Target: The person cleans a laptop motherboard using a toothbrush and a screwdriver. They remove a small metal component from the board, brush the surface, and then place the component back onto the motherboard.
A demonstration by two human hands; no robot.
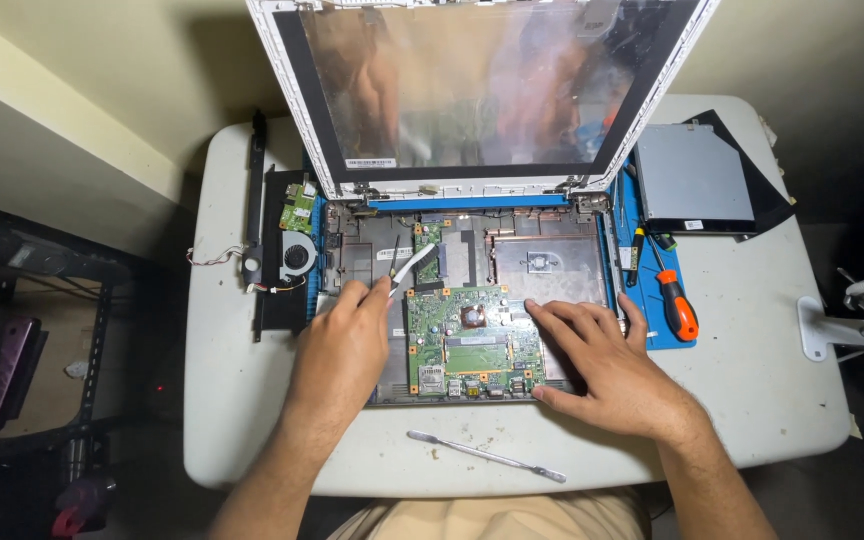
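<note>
Lying nearest the viewer, along the front edge of the white table (pixel 252 400), is a slim metal pry tool (pixel 485 456), untouched and well apart from both hands. Below it a strip of beige clothing is being cut off by the picture's lower edge.

The left hand (pixel 344 345) is pinching a pair of white-handled tweezers (pixel 407 268) between thumb and forefinger; the dark tips are pointing up toward the rear of the opened laptop base (pixel 552 265). What the tips are touching is too small to make out.

The right hand (pixel 597 362) is resting flat, fingers spread and holding nothing, its fingertips lying at the right edge of the green motherboard (pixel 467 345). The palm is covering the base's front right corner. The board is sitting inside the base, between the two hands.

An orange-handled screwdriver (pixel 674 300) is lying on the blue mat (pixel 642 215) just right of the base. On the left, a black tray (pixel 277 300) is holding a cooling fan (pixel 297 256) and a small green board (pixel 299 203); thin wires are trailing off toward the table edge.

Farther back, a grey optical drive (pixel 690 180) is resting on a dark sheet. The laptop screen (pixel 482 85) is standing open, its top being cut off; blurred reflections are smearing its surface. A white clamp arm (pixel 857 325) is gripping the right table edge. The floor and shelving at left are too dark to read.
</note>
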